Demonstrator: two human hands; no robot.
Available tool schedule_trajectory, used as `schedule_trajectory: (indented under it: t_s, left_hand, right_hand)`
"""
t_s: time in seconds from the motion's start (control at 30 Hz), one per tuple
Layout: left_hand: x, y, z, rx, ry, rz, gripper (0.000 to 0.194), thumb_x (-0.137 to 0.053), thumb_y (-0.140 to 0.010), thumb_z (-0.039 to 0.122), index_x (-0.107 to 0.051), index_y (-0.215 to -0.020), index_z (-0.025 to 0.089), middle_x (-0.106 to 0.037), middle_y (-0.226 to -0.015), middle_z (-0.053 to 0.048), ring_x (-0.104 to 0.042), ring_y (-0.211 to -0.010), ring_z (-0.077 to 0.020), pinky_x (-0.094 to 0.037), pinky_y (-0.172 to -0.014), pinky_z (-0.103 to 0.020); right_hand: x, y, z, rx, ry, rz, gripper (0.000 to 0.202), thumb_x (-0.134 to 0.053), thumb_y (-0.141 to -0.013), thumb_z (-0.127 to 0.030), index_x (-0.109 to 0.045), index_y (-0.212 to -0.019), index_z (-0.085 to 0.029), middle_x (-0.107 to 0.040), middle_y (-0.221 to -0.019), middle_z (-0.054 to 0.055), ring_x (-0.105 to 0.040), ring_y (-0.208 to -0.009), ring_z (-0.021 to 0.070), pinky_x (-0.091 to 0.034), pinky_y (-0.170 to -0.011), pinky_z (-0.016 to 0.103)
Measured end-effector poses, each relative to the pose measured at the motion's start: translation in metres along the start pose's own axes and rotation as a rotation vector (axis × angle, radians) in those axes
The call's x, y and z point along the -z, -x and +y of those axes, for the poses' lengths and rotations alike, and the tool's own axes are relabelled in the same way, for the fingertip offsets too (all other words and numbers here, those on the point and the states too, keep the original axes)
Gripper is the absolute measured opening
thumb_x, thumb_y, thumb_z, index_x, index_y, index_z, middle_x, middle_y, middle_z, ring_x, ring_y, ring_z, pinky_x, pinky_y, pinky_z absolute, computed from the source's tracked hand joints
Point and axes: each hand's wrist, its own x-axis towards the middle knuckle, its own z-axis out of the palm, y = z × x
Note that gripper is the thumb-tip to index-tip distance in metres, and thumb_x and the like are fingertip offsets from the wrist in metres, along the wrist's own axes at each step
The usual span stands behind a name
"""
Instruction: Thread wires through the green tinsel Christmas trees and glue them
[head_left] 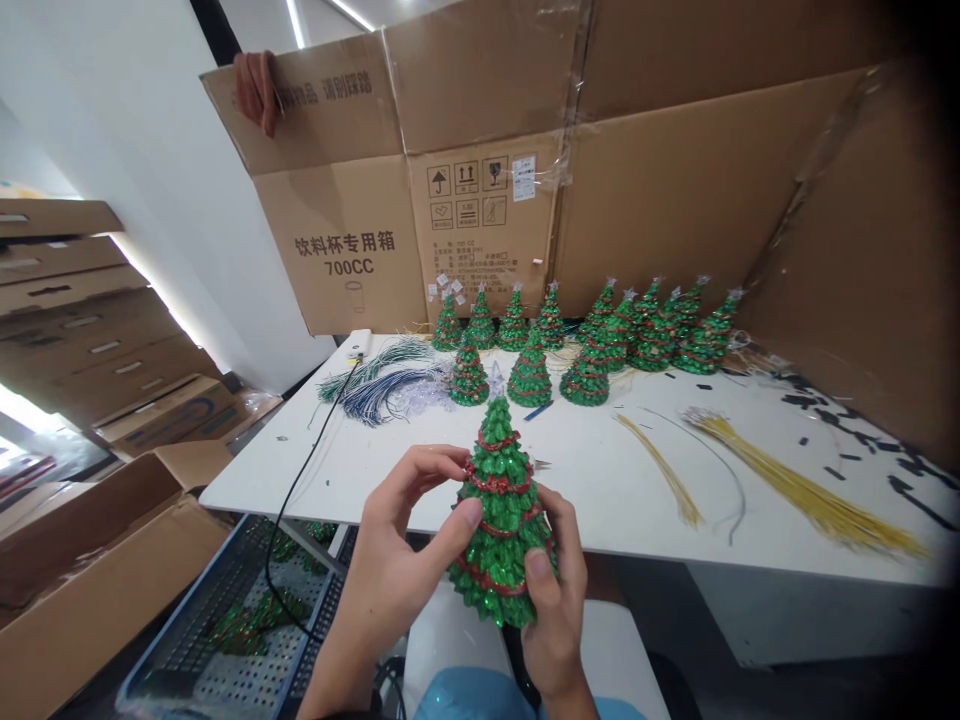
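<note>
Between both hands, a green miniature Christmas tree point(499, 520) with red garlands and a clear star on top stands upright in front of the table edge. My left hand point(409, 545) is closed around its left side, thumb pressed on the front and fingers at the upper left. Lower down on the right, my right hand point(555, 600) grips the tree near its base, with the thumb in front and fingers behind. The underside of the tree is hidden. Beyond it on the white table, a similar small tree point(529, 370) stands closest.
Several more trees point(652, 325) stand along the cardboard wall point(480, 100). Dark wire bundles point(382, 390) lie left, yellow wires point(810, 490) right, beside scattered black pieces point(855, 430). A black cable point(322, 440) hangs over the table's left edge above a blue crate point(195, 650).
</note>
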Motion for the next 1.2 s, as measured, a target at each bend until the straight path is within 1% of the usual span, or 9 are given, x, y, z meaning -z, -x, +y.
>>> schedule_trajectory:
  t_s: [0.13,0.27,0.37,0.6,0.77,0.87,0.97,1.07,1.2]
  left_hand:
    - [0.000,0.002,0.001,0.052,0.059,0.000,0.012,-0.079,-0.103,0.023,-0.072,-0.111,0.027,-0.082,-0.125,-0.004,-0.081,-0.114,-0.0190,-0.065,-0.104,-0.030]
    - [0.002,0.003,0.001,0.046,0.003,0.058,0.010,-0.083,-0.099,0.022,-0.076,-0.106,0.025,-0.086,-0.119,-0.006,-0.083,-0.107,-0.0207,-0.069,-0.099,-0.032]
    - [0.002,0.002,0.000,0.058,0.018,0.072,0.010,-0.085,-0.098,0.025,-0.077,-0.103,0.023,-0.086,-0.116,-0.008,-0.084,-0.107,-0.0228,-0.070,-0.098,-0.035]
    - [0.000,0.002,-0.002,0.040,0.074,0.050,0.005,-0.082,-0.103,0.027,-0.077,-0.105,0.027,-0.083,-0.116,-0.003,-0.081,-0.111,-0.0175,-0.067,-0.101,-0.028]
    - [-0.003,0.002,0.001,0.031,0.008,0.044,0.006,-0.079,-0.106,0.029,-0.077,-0.112,0.030,-0.083,-0.121,-0.001,-0.081,-0.117,-0.0169,-0.065,-0.104,-0.027]
    - [-0.004,0.003,0.004,-0.035,-0.108,0.054,0.011,-0.077,-0.107,0.025,-0.078,-0.116,0.031,-0.084,-0.124,0.000,-0.082,-0.117,-0.0163,-0.065,-0.104,-0.026]
    - [-0.003,0.004,0.008,-0.188,-0.265,0.076,0.014,-0.073,-0.108,0.016,-0.077,-0.113,0.028,-0.083,-0.128,-0.002,-0.079,-0.123,-0.0180,-0.063,-0.108,-0.030]
    - [0.000,0.004,0.011,-0.312,-0.398,0.039,0.017,-0.070,-0.108,0.010,-0.074,-0.110,0.026,-0.082,-0.129,-0.004,-0.077,-0.128,-0.0185,-0.060,-0.110,-0.030]
    - [0.003,0.003,0.014,-0.334,-0.478,-0.013,0.019,-0.066,-0.110,0.007,-0.070,-0.114,0.025,-0.081,-0.133,-0.005,-0.076,-0.132,-0.0169,-0.057,-0.111,-0.027]
  right_hand:
    - [0.001,0.001,0.000,0.004,-0.016,-0.012,0.048,-0.070,-0.101,-0.062,-0.070,-0.137,-0.032,-0.070,-0.128,0.007,-0.067,-0.118,0.0332,-0.052,-0.101,0.045]
    - [0.002,0.003,0.002,0.014,0.005,-0.012,0.048,-0.070,-0.100,-0.062,-0.071,-0.138,-0.032,-0.070,-0.128,0.007,-0.066,-0.120,0.0334,-0.052,-0.102,0.045]
    - [0.001,0.004,0.002,0.022,0.020,-0.007,0.048,-0.070,-0.100,-0.062,-0.070,-0.138,-0.032,-0.069,-0.127,0.007,-0.066,-0.117,0.0328,-0.053,-0.100,0.044]
    - [0.000,0.007,0.003,0.040,0.053,0.009,0.051,-0.068,-0.101,-0.063,-0.068,-0.140,-0.030,-0.068,-0.126,0.007,-0.066,-0.114,0.0325,-0.053,-0.096,0.043]
    - [-0.002,0.007,0.004,0.023,0.017,0.032,0.048,-0.067,-0.102,-0.060,-0.069,-0.140,-0.030,-0.069,-0.129,0.007,-0.066,-0.117,0.0322,-0.052,-0.099,0.043]
    - [-0.005,0.007,0.002,0.015,0.003,0.075,0.047,-0.069,-0.102,-0.059,-0.069,-0.139,-0.030,-0.069,-0.132,0.008,-0.066,-0.118,0.0319,-0.051,-0.099,0.043]
    - [-0.007,0.006,0.000,0.020,0.012,0.095,0.046,-0.070,-0.102,-0.058,-0.069,-0.138,-0.030,-0.069,-0.130,0.007,-0.066,-0.116,0.0308,-0.052,-0.099,0.042]
    - [-0.007,0.005,0.000,0.034,0.029,0.096,0.045,-0.069,-0.103,-0.057,-0.068,-0.138,-0.030,-0.068,-0.130,0.007,-0.066,-0.117,0.0303,-0.052,-0.099,0.041]
    - [-0.002,0.005,0.006,0.091,0.082,0.084,0.047,-0.070,-0.101,-0.055,-0.068,-0.139,-0.027,-0.068,-0.128,0.008,-0.066,-0.116,0.0315,-0.053,-0.098,0.042]
